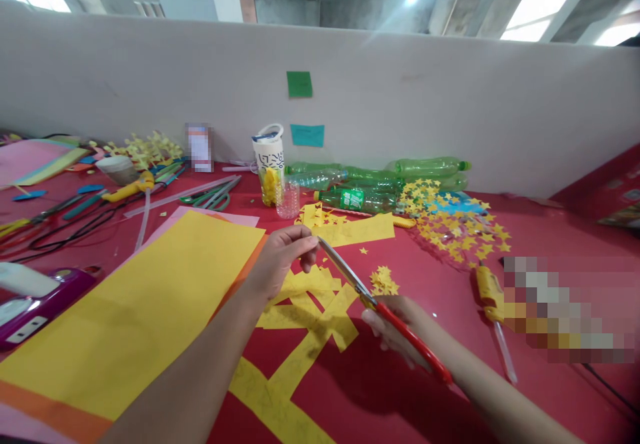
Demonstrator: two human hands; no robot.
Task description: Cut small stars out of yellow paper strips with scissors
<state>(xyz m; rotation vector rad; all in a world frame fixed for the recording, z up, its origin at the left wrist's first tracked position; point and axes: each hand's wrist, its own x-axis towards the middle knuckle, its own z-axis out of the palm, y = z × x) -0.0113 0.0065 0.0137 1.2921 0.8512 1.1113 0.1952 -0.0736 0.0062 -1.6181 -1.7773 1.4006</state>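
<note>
My right hand (395,327) is closed round the red-handled scissors (350,274), whose blades point up and left. The blade tip meets the fingers of my left hand (293,251), which are pinched together; whatever they hold is too small to make out. Below the hands lie yellow paper strips (300,357) with faint outlines drawn on them. A small heap of yellow paper stars (384,281) is beside the right hand, and one loose star (363,251) lies above it.
Yellow sheets (145,304) cover the left. Green plastic bottles (370,197), a white patterned cup (270,157) and a clear cup (288,201) stand or lie at the back. Right are many stars (440,221) and a yellow glue gun (490,294); a purple power strip (45,301) is left.
</note>
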